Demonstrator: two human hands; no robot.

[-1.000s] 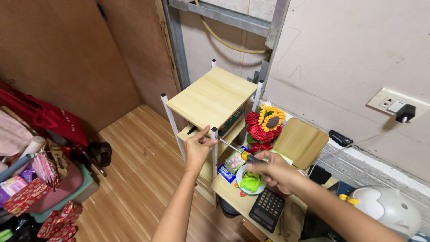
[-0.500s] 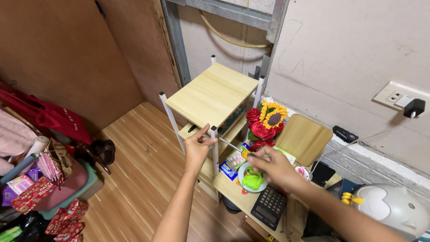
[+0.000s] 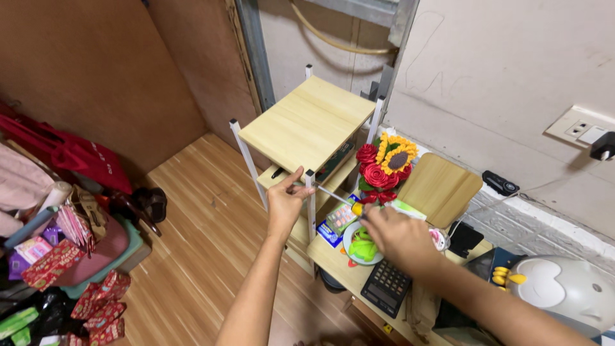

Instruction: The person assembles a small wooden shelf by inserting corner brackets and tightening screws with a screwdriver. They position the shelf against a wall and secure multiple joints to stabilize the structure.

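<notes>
Wood flooring runs under a small wooden shelf. Left hand clenches its white post; right hand, at four o'clock, grasps a screwdriver. A slipping tip could jab the left fingers.

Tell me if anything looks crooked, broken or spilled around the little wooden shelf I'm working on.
Nothing stands out. The wooden shelf sits level on its white posts, the left hand steadies the front post, and the right hand holds a screwdriver to it. The table is crowded but nothing has spilled.
</notes>
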